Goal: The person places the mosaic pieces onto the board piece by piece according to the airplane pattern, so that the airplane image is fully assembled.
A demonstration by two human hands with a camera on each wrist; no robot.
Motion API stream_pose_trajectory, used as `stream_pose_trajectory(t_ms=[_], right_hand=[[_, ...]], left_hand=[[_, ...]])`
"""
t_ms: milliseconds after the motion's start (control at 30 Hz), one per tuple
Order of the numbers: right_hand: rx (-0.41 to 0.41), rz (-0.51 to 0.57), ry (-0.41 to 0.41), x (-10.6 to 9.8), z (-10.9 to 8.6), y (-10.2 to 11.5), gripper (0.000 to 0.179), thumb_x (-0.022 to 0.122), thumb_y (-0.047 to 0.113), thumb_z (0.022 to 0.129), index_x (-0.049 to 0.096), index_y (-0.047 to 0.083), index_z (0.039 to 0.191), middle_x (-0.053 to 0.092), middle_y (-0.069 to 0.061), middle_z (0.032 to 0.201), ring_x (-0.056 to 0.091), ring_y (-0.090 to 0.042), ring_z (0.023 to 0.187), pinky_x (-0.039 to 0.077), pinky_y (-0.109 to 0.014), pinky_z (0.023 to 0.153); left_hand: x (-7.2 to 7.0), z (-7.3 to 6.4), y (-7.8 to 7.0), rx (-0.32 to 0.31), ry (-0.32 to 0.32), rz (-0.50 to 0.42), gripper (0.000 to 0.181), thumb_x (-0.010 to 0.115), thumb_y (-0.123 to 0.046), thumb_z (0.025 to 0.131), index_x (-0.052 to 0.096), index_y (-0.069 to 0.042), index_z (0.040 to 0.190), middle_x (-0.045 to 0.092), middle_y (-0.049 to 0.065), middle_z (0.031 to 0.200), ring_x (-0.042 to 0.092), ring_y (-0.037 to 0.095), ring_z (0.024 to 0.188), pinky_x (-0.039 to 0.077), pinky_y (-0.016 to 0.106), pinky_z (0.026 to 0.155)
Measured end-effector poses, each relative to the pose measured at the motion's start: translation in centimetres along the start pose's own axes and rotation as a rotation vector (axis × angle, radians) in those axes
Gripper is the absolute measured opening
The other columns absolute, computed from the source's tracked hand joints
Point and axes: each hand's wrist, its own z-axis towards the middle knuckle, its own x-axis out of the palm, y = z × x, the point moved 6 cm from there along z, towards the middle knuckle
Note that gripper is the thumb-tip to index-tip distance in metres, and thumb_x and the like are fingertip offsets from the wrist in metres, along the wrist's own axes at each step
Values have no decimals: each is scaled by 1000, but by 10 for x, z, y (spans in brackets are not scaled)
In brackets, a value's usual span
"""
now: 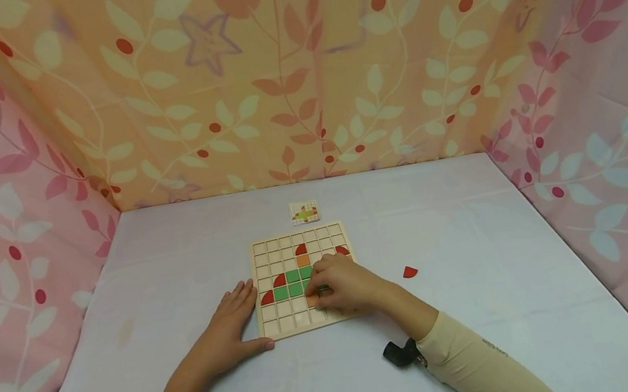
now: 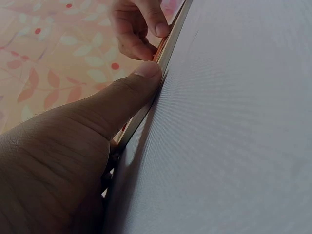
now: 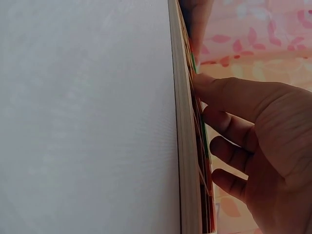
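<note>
A square wooden grid board (image 1: 285,326) lies on the table, holding green square tiles (image 1: 281,293) and red quarter-round tiles (image 1: 267,297). An orange tile (image 1: 303,261) sits in an upper cell. My left hand (image 1: 228,326) rests along the board's left side, fingers fairly straight; its thumb (image 2: 146,70) touches the board's near edge. Over the middle of the board, my right hand (image 1: 343,282) pinches another orange tile (image 1: 312,300) low at a cell, partly hidden by the fingers. In the right wrist view the thumb and fingertips (image 3: 204,80) are right at the board's top face.
Beyond the board lies a small pattern card (image 1: 304,212). A loose red quarter-round tile (image 1: 410,272) is on the white tablecloth (image 1: 454,222) to the right. Patterned fabric (image 1: 295,75) stands around the back and sides.
</note>
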Motion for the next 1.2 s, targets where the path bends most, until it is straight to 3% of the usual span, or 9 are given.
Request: stream_pose_trajectory(t_ms=[200,433,767,1200], right_hand=[[3,9,0,-7,0,3,22,78,37,91,80,29,112,66,14,105,52,-8,108,45,-31,98],[-13,39,-49,-41,-10,-1,25,82,28,89,80,20,112,69,7,108,54,-13,108,43,-37,98],[-18,15,-80,-86,-48,-21,26,82,23,88,78,20,114,69,10,114,56,-14,116,43,-43,106],[93,55,-93,-99,-107,-70,30,81,16,87,77,20,117,68,13,116,56,-15,117,40,-49,109]], left_hand=[[-1,0,-2,-3,7,5,121,76,-72,75,25,-8,163,17,6,172,10,28,160,12,50,129],[-2,0,-6,11,-3,5,119,80,-67,76,25,-6,162,18,8,172,11,29,159,13,53,128],[-3,1,-6,11,-1,9,120,79,-68,76,24,-6,163,17,8,172,11,29,160,13,53,129],[-1,2,-7,8,0,0,120,79,-68,76,24,-6,162,17,8,171,12,30,159,13,53,129]])
